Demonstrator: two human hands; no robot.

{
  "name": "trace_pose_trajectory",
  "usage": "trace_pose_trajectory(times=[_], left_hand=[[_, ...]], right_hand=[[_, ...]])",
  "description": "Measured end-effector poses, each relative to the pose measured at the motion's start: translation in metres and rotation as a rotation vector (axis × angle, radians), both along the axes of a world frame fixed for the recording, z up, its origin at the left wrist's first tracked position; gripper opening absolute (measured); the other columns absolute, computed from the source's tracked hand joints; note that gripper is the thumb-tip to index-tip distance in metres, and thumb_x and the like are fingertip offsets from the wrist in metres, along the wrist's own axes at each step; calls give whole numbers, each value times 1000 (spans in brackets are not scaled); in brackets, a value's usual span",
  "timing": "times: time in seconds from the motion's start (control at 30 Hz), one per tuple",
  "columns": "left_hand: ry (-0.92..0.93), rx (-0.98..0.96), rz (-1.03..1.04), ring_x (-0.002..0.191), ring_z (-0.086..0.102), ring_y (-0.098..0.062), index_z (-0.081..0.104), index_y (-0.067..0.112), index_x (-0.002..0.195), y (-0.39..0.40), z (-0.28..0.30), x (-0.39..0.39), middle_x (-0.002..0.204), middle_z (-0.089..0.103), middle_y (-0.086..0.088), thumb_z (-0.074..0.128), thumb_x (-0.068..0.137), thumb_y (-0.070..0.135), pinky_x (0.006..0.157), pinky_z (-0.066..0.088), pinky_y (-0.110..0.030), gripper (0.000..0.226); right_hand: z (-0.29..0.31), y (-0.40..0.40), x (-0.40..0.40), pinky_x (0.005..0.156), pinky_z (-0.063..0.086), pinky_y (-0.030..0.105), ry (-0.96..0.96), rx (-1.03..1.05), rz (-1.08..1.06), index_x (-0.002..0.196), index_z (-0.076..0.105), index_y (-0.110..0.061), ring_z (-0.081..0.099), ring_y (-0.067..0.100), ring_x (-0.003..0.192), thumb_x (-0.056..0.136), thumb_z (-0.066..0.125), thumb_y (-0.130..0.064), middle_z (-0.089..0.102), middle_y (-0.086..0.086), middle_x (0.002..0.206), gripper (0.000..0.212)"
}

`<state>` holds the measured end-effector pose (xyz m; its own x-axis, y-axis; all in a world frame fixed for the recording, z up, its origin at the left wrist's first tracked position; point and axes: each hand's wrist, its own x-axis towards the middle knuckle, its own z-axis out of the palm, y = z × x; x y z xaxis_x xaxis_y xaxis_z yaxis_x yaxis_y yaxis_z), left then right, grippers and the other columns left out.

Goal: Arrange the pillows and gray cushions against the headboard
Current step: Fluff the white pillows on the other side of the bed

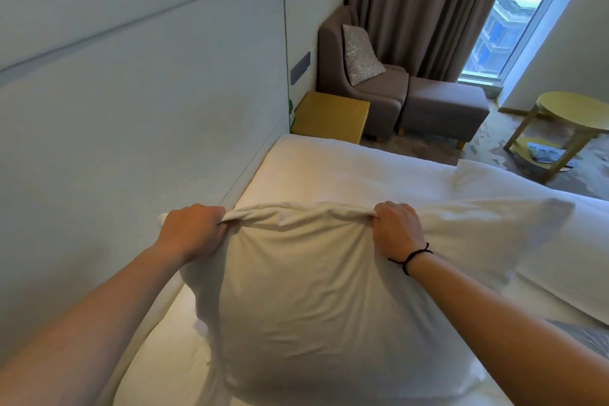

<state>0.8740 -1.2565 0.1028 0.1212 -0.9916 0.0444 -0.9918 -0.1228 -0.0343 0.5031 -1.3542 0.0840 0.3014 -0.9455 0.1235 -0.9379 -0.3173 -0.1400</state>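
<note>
- Both hands — left hand (192,229), right hand (397,229) — pinch the far edge of a white pillow (296,300) held between them over the bed (346,168).
- Step in hand, likely: placing this pillow — next, swing it left of the hands against the headboard (131,109).

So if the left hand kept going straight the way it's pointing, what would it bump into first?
Probably nothing soon: the left hand, gripping the white pillow, points along the headboard over the bed. Depth is unclear.
</note>
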Motion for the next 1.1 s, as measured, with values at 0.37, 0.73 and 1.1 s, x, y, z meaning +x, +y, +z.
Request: trace_pose_trajectory(times=[0.37, 0.73, 1.1], left_hand=[[156, -202, 233, 71, 63, -25, 61, 36, 71, 24, 81, 109, 68, 64, 11, 33, 87, 74, 55, 39, -30, 50], [533, 160, 457, 111, 62, -15, 53, 35, 127, 27, -89, 125, 124, 65, 12, 44, 84, 73, 87, 50, -33, 58], [431, 237, 370, 99, 64, -21, 51, 25, 115, 29, -80, 87, 113, 61, 3, 46, 82, 76, 68, 44, -35, 61]], right_hand=[[99, -134, 229, 115, 10, 58, -125, -162, 85, 92, 68, -20, 46, 27, 127, 94, 43, -23, 65, 4, 112, 25], [-86, -2, 372, 118, -2, 52, -473, 687, 12, 149, -7, -47, -10, 21, 149, 72, 42, -82, -10, -8, 162, 98], [-82, 20, 334, 120, 18, 35, -679, 709, -107, 153, 19, -27, 15, 11, 147, 72, 49, -81, 15, -7, 161, 101]])
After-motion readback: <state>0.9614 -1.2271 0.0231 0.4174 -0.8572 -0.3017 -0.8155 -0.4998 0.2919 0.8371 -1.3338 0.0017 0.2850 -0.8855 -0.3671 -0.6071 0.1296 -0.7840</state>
